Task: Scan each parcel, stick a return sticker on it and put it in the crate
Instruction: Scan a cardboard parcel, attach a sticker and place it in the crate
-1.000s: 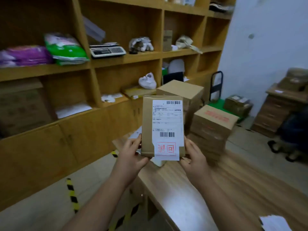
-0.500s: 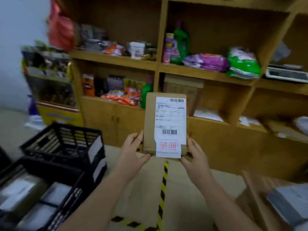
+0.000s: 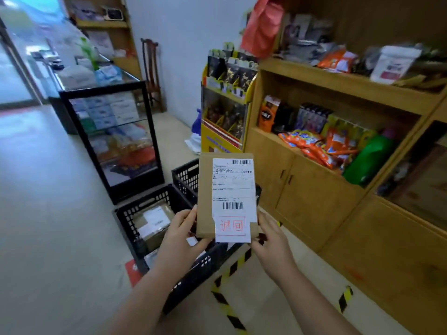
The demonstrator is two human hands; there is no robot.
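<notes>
Your left hand grips the parcel at its lower left corner, thumb on the front face and fingers curled behind it. Your right hand pinches the lower right corner, fingertips touching the edge beside the sticker. The parcel is a flat brown carton, held upright at the centre of view, facing you. A white shipping label covers its right half, with one barcode at 12 o'clock and another lower down. The sticker, white with red characters in a red frame, overlaps the label's bottom and hangs past the carton's lower edge.

Behind and below the parcel, toward 8 o'clock, a black crate stands on the floor and holds other labelled parcels. A second black crate stands just beyond it, partly hidden by the parcel. Striped tape runs on the floor at 6 o'clock. A glass cabinet stands at 10 o'clock. Wooden shelves with packaged goods fill 2 to 4 o'clock, and a yellow display rack stands at 12 o'clock.
</notes>
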